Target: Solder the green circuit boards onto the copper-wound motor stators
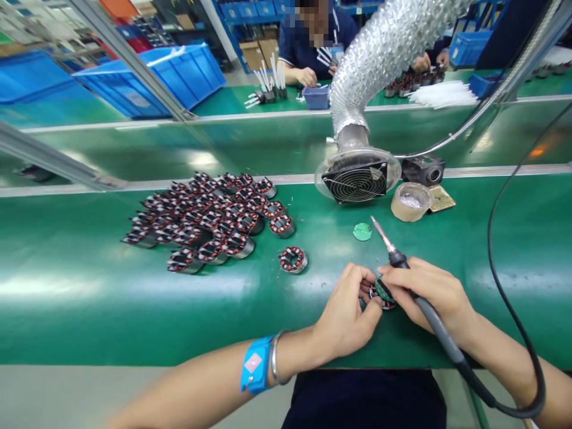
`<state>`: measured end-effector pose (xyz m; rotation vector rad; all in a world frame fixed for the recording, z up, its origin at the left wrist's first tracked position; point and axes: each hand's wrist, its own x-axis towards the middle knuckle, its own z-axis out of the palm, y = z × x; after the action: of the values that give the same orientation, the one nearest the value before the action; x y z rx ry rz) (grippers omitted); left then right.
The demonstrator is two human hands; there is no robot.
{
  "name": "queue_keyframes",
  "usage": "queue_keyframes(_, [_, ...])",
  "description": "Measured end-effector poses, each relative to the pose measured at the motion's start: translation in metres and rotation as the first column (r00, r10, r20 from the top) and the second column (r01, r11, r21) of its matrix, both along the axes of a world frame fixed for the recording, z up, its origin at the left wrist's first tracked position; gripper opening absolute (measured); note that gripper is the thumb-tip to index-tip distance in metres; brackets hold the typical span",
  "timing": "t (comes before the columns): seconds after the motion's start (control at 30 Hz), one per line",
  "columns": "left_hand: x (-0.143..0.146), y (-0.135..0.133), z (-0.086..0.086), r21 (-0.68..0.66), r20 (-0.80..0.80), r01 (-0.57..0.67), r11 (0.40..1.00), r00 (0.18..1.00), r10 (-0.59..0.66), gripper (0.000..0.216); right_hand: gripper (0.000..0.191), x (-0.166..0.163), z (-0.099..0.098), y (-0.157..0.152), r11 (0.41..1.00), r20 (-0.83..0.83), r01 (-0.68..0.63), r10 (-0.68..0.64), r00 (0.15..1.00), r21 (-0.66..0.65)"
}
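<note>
My left hand (351,313), with a blue strap and a metal bangle at the wrist, is closed around the side of a wound motor stator (388,305) near the table's front edge. A small round green circuit board (383,289) sits tilted over that stator. My right hand (431,292) grips a soldering iron (420,304), its tip pointing up and away to the left. The fingertips of the same hand reach the circuit board; whether they pinch it is hard to see. Another round green board (362,232) lies flat beyond my hands.
Many stators (201,214) stand grouped at the left, with one single stator (292,260) closer to me. A fume extractor fan (357,182) on a foil duct, a round tub (411,201) and an iron stand (422,171) are behind. The iron's black cable (496,268) loops right. A person (313,42) works opposite.
</note>
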<state>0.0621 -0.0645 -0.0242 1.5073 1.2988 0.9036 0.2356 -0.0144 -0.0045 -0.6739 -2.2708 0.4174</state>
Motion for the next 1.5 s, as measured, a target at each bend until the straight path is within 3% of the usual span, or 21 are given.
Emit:
queue_keyframes(0.1, [0.002, -0.004, -0.002, 0.001, 0.031, -0.016, 1.000, 0.999, 0.016, 0.020, 0.023, 0.005, 0.003, -0.007, 1.000, 0.108, -0.004, 0.004, 0.994, -0.005])
queue_keyframes(0.27, [0.002, -0.007, -0.003, -0.030, 0.072, -0.015, 0.999, 0.997, 0.017, 0.017, 0.027, 0.018, 0.012, -0.013, 0.988, 0.264, -0.029, 0.068, 0.962, -0.148])
queue_keyframes(0.53, [0.001, -0.008, -0.009, -0.047, 0.127, -0.028, 0.998, 0.991, 0.034, 0.021, 0.025, 0.018, -0.008, -0.016, 0.989, 0.118, 0.028, -0.011, 0.993, -0.143])
queue_keyframes(0.8, [-0.007, -0.004, -0.009, 0.037, 0.085, 0.034, 0.999, 0.996, -0.037, 0.025, 0.032, 0.018, -0.022, -0.027, 0.967, 0.035, 0.149, -0.145, 0.989, -0.208])
queue_keyframes(0.87, [-0.012, 0.001, -0.004, 0.174, 0.023, 0.092, 0.980, 0.995, -0.098, 0.041, 0.036, 0.020, -0.025, -0.027, 0.958, 0.043, 0.152, -0.146, 0.988, -0.243])
queue_keyframes(0.93, [-0.018, 0.006, 0.000, 0.338, -0.093, 0.209, 0.917, 0.978, -0.189, 0.056, 0.040, 0.022, -0.028, -0.025, 0.951, 0.047, 0.158, -0.151, 0.987, -0.264])
queue_keyframes(1.0, [-0.021, 0.012, 0.003, 0.432, -0.208, 0.318, 0.844, 0.946, -0.250, 0.052, 0.042, 0.024, -0.030, -0.024, 0.946, 0.048, 0.169, -0.161, 0.986, -0.278])
queue_keyframes(1.1, [-0.023, 0.020, 0.003, 0.492, -0.313, 0.354, 0.795, 0.924, -0.218, 0.040, 0.043, 0.026, -0.033, -0.022, 0.937, 0.042, 0.166, -0.161, 0.986, -0.307])
queue_keyframes(1.23, [-0.022, 0.024, 0.002, 0.520, -0.404, 0.376, 0.767, 0.899, -0.168, 0.033, 0.052, 0.026, -0.036, -0.025, 0.920, 0.030, 0.166, -0.167, 0.986, -0.355])
queue_keyframes(1.33, [-0.020, 0.025, 0.007, 0.477, -0.448, 0.396, 0.785, 0.877, -0.171, 0.029, 0.065, 0.020, -0.038, -0.031, 0.890, 0.034, 0.210, -0.215, 0.976, -0.404])
queue_keyframes(1.5, [-0.020, 0.026, 0.014, 0.389, -0.513, 0.453, 0.802, 0.830, -0.220, 0.048, 0.048, 0.005, -0.038, -0.038, 0.881, -0.001, 0.253, -0.276, 0.961, -0.399])
